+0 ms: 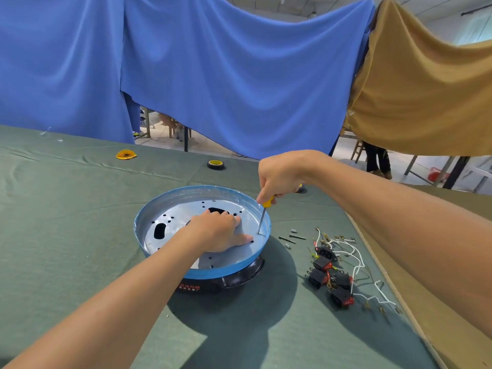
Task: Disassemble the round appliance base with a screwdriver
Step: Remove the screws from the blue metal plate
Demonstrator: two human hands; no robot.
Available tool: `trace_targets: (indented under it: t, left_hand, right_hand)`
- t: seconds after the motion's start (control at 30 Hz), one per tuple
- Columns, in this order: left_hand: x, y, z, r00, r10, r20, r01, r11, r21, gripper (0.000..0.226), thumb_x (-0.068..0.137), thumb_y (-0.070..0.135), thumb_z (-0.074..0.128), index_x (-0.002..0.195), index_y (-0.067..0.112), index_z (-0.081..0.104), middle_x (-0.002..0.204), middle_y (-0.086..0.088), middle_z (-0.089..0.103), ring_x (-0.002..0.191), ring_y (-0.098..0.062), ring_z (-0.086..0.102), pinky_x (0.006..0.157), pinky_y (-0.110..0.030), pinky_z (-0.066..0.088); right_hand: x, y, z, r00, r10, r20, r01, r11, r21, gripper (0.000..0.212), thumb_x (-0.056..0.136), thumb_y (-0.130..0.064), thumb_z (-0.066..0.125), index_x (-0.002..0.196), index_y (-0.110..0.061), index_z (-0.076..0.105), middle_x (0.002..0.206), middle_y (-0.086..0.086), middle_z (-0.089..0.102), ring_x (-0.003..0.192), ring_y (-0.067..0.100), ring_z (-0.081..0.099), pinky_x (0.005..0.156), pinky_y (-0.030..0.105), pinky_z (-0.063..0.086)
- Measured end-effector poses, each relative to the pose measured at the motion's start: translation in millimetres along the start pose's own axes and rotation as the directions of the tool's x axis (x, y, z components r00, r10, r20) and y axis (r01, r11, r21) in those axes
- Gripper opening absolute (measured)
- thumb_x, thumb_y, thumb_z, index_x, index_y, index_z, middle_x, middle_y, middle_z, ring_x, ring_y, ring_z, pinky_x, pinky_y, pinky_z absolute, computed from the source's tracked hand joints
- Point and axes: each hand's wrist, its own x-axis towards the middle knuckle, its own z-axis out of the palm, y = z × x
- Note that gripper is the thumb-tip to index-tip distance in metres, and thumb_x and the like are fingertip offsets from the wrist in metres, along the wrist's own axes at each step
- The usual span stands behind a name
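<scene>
While the right hand [279,177] grips the screwdriver [263,215] upright on a screw by the rim, the left hand [218,230] should press flat, steadying the round base [159,265] on the worktop [66,235].

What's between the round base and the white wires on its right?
Head view: a few small dark screws lie on the green cloth there, touching neither.
</scene>
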Motion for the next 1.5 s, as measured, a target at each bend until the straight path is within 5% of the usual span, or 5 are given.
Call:
trace_targets:
  t: [0.47,0.73,0.83,0.93,1.5]
  left_hand:
    - [0.3,-0.6,3.0,0.999,0.016,-0.051,-0.015,1.000,0.022,0.067,0.089,0.073,0.033,0.129,0.021,0.050,0.117,-0.004,0.059,0.088,-0.022,0.049,0.075,-0.035,0.043]
    - [-3.2,1.1,1.5,0.999,0.004,-0.051,-0.005,1.000,-0.010,0.065,0.090,0.071,0.034,0.129,0.021,0.049,0.119,-0.004,0.058,0.108,-0.027,0.052,0.078,-0.036,0.040]
    - [-4.6,0.6,2.4,0.999,-0.004,-0.046,0.003,1.000,-0.030,0.065,0.090,0.071,0.033,0.129,0.021,0.048,0.120,-0.004,0.057,0.110,-0.027,0.051,0.080,-0.037,0.040]
    - [-4.6,-0.6,2.9,0.998,0.000,-0.059,-0.002,0.999,-0.037,0.065,0.090,0.072,0.033,0.128,0.022,0.049,0.121,-0.003,0.057,0.109,-0.027,0.050,0.078,-0.036,0.039]
    - [-4.9,0.0,4.3,0.998,0.004,-0.070,-0.005,1.000,-0.015,0.068,0.090,0.072,0.031,0.135,0.022,0.045,0.128,-0.004,0.054,0.113,-0.028,0.049,0.077,-0.035,0.036]
  right_hand:
    - [-3.8,0.4,-3.9,0.976,-0.217,0.016,0.213,0.941,-0.261,0.017,0.089,-0.032,0.063,0.094,-0.019,0.073,0.065,-0.009,0.057,0.067,0.013,0.048,0.055,0.024,0.037]
    - [-1.6,-3.9,-6.8,0.964,-0.263,-0.028,0.249,0.939,-0.238,0.020,0.083,-0.017,0.071,0.097,-0.031,0.074,0.071,-0.022,0.059,0.065,-0.002,0.050,0.051,0.014,0.032]
    - [-1.0,-7.5,-6.3,0.969,-0.246,-0.011,0.238,0.947,-0.215,0.007,0.084,-0.030,0.071,0.090,-0.030,0.073,0.066,-0.022,0.058,0.064,-0.001,0.052,0.051,0.015,0.034]
    - [1.1,-6.4,-4.0,0.994,-0.104,0.009,0.104,0.976,-0.191,0.046,0.088,-0.057,0.054,0.069,-0.016,0.064,0.059,-0.006,0.058,0.052,0.014,0.051,0.051,0.023,0.038]
    - [-0.8,1.2,-4.6,0.970,-0.218,-0.108,0.201,0.968,-0.148,0.014,0.075,-0.022,0.078,0.080,-0.033,0.073,0.060,-0.020,0.058,0.062,0.002,0.052,0.050,0.019,0.036]
